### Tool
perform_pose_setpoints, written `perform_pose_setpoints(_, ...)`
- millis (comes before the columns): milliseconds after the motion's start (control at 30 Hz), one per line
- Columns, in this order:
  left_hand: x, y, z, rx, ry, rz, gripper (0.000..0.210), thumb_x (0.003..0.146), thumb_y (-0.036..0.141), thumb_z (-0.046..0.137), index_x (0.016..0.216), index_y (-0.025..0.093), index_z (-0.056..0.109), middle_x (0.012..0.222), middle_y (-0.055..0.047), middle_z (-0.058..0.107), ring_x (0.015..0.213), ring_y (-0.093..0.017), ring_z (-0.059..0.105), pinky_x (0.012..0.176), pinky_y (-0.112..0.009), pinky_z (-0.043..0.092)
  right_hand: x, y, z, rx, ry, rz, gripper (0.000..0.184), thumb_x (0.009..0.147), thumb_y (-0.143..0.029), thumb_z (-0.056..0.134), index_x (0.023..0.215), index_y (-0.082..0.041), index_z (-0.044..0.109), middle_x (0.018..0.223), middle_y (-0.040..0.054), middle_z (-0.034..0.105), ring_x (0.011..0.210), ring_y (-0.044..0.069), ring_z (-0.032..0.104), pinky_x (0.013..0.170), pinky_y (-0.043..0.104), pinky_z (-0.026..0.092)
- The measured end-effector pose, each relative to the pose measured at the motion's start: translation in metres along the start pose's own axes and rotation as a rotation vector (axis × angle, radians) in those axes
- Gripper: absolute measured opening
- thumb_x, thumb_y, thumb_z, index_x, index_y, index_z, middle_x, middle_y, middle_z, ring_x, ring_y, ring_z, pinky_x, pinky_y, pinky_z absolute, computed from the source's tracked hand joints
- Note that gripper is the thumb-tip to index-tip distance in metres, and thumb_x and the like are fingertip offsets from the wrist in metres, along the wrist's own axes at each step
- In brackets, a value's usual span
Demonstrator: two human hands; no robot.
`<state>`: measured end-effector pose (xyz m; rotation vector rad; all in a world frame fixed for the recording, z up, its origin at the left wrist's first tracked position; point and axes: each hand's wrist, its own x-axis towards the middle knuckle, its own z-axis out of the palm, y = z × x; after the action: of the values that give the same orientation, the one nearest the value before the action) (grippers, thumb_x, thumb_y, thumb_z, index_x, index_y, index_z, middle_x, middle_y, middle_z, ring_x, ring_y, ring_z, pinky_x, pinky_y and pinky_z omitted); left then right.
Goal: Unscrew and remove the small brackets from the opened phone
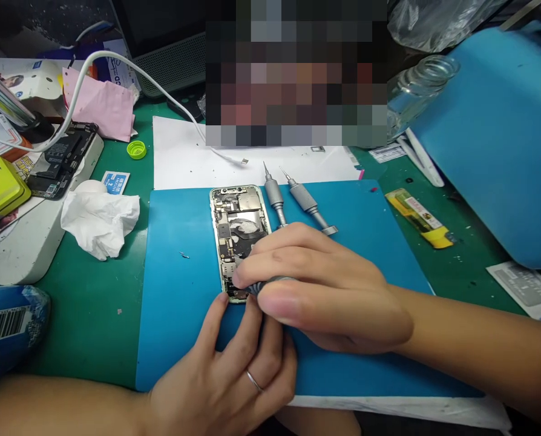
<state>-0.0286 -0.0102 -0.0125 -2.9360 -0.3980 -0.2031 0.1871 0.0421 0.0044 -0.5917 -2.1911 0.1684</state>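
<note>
An opened smartphone [247, 230], its circuit board and inner parts exposed, lies on a blue mat [180, 339]. My left hand [238, 369], with a ring on one finger, presses bent fingertips against the phone's bottom edge and steadies it. Over the phone's lower part, my right hand [320, 284] pinches a slim dark tool with ridges [256, 287] between thumb and fingers. Its tip and most of its length are hidden, so I cannot tell its exact kind. Two grey precision screwdrivers [275, 194] lie just beyond my right hand.
Tiny metal bits [184, 255] rest on the mat's left side. A white cable [161, 91] arches across the back. At left are crumpled tissue [102, 221], another opened phone [62, 160] and a yellow battery box [0, 191]. A glass jar [416, 91] and a yellow packet [420, 218] are at right.
</note>
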Motion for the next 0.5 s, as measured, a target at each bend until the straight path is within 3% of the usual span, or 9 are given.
perform_pose_setpoints(200, -0.002, 0.002, 0.000, -0.012, -0.010, 0.007, 0.044, 0.105, 0.026, 0.045, 0.146, 0.018, 0.057, 0.151, -0.009, 0.057, 0.140, -0.034, 0.049, 0.113, -0.057, 0.034, 0.003, -0.002, 0.003, -0.005, 0.067, 0.076, 0.022, 0.108, -0.023, 0.044, 0.107, -0.020, 0.066, 0.086, 0.0019, 0.073, 0.081, 0.011, 0.066, 0.075, 0.024, 0.058)
perform_pose_setpoints(267, 0.002, -0.001, -0.001, -0.053, -0.007, -0.012, 0.044, 0.104, 0.035, 0.050, 0.144, 0.016, 0.058, 0.150, -0.011, 0.057, 0.141, -0.035, 0.047, 0.115, -0.056, 0.034, 0.003, -0.002, 0.004, 0.004, 0.017, 0.095, 0.024, 0.109, -0.024, 0.042, 0.109, -0.020, 0.065, 0.089, 0.0025, 0.074, 0.082, 0.011, 0.068, 0.076, 0.024, 0.058)
perform_pose_setpoints(333, 0.010, -0.008, -0.004, -0.172, 0.045, -0.046, 0.050, 0.103, 0.047, 0.052, 0.138, 0.012, 0.060, 0.144, -0.015, 0.060, 0.139, -0.035, 0.048, 0.116, -0.054, 0.036, 0.001, -0.001, 0.008, 0.026, 0.054, 0.047, 0.020, 0.108, -0.020, 0.044, 0.113, -0.017, 0.063, 0.092, 0.0054, 0.075, 0.085, 0.013, 0.069, 0.078, 0.028, 0.060)
perform_pose_setpoints(400, 0.016, -0.018, -0.015, -0.368, 0.149, -0.093, 0.045, 0.102, 0.047, 0.051, 0.123, 0.010, 0.066, 0.127, -0.016, 0.067, 0.128, -0.032, 0.056, 0.110, -0.048, 0.045, -0.001, 0.002, 0.014, 0.065, 0.167, -0.022, 0.018, 0.106, -0.014, 0.047, 0.117, -0.012, 0.060, 0.092, 0.0071, 0.074, 0.086, 0.015, 0.070, 0.078, 0.030, 0.060)
perform_pose_setpoints(500, 0.002, -0.027, -0.039, -0.631, 0.209, -0.136, 0.017, 0.102, 0.023, 0.052, 0.096, 0.018, 0.067, 0.090, -0.006, 0.068, 0.087, -0.018, 0.063, 0.081, -0.031, 0.056, -0.004, 0.006, 0.021, 0.110, 0.235, -0.051, 0.019, 0.106, -0.013, 0.044, 0.120, -0.012, 0.058, 0.095, 0.0073, 0.074, 0.088, 0.014, 0.070, 0.080, 0.031, 0.060)
